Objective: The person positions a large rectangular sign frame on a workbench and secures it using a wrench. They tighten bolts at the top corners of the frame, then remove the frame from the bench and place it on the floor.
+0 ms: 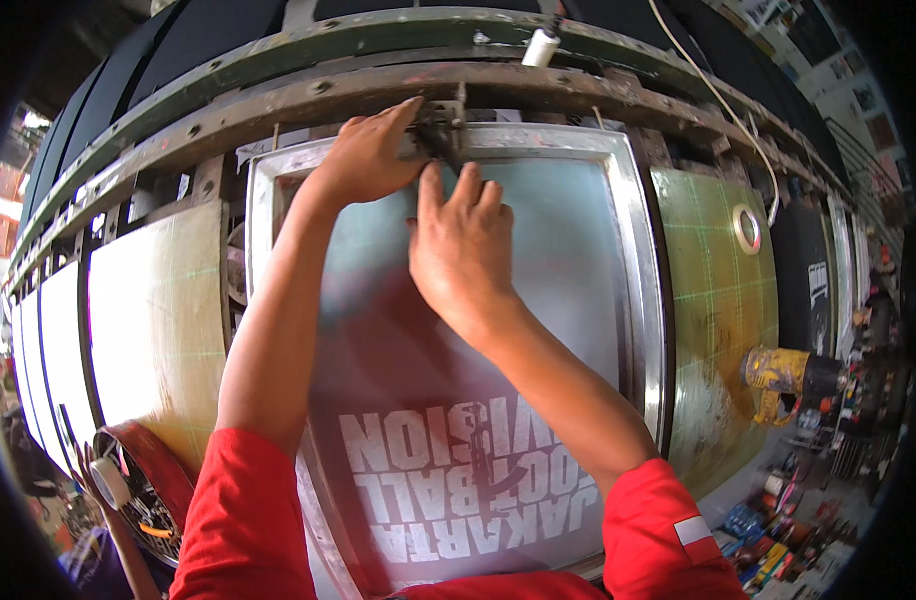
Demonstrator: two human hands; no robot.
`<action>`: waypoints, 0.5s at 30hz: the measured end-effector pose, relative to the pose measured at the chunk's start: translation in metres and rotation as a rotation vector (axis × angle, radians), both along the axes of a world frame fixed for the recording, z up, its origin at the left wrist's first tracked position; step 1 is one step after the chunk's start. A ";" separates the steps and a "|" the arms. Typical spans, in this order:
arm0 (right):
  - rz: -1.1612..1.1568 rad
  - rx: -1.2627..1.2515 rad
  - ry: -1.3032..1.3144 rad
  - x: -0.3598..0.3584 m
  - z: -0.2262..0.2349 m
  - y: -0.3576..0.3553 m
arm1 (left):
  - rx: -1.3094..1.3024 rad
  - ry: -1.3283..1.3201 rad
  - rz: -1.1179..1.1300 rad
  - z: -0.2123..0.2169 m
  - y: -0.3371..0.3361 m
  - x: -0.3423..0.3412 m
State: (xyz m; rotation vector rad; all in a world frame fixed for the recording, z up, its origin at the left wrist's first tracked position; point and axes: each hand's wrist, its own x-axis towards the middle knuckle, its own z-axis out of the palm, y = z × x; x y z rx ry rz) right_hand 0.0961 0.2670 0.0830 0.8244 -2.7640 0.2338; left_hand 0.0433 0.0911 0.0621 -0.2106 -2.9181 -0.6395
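Note:
A silver-framed printing screen (633, 250) lies before me, its mesh grey-blue with pale block lettering near my body. At its far edge a dark metal clamp (440, 118) joins it to the rail. My left hand (373, 155) comes in from the left and closes around the clamp's side, fingers over the rail edge and thumb lower. Just right of it, my right hand (465, 240) reaches over the mesh with bent fingers at the lower end of a dark bar-shaped piece (440, 147) by the clamp. Part of that piece is hidden by my fingers.
Yellowish gridded boards (703, 330) flank the screen, with a tape roll (746, 229) and a yellow heat gun (778, 370) on the right one. Metal rails (358, 85) run across the far side, bearing a white cylinder (541, 48). Another person's hand (96, 480) shows lower left near a red-rimmed container (153, 455).

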 end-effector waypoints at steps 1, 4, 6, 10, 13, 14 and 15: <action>-0.015 0.004 0.013 0.000 0.000 0.000 | -0.002 -0.009 0.000 0.001 0.000 0.000; 0.009 -0.056 0.014 -0.004 -0.007 0.004 | -0.017 0.046 0.001 0.000 -0.002 0.001; 0.020 -0.093 -0.007 -0.007 -0.010 0.009 | -0.008 0.052 -0.018 -0.003 -0.004 -0.001; 0.004 -0.140 -0.012 -0.008 -0.011 0.010 | 0.035 0.013 -0.012 -0.004 -0.005 -0.004; -0.017 -0.162 -0.001 -0.006 -0.013 0.008 | 0.036 0.008 -0.010 -0.001 -0.003 -0.002; -0.021 -0.163 0.012 -0.006 -0.013 0.007 | 0.053 -0.002 0.004 -0.001 -0.002 -0.002; -0.023 -0.163 0.025 -0.007 -0.013 0.008 | 0.060 -0.008 0.000 0.000 -0.001 -0.003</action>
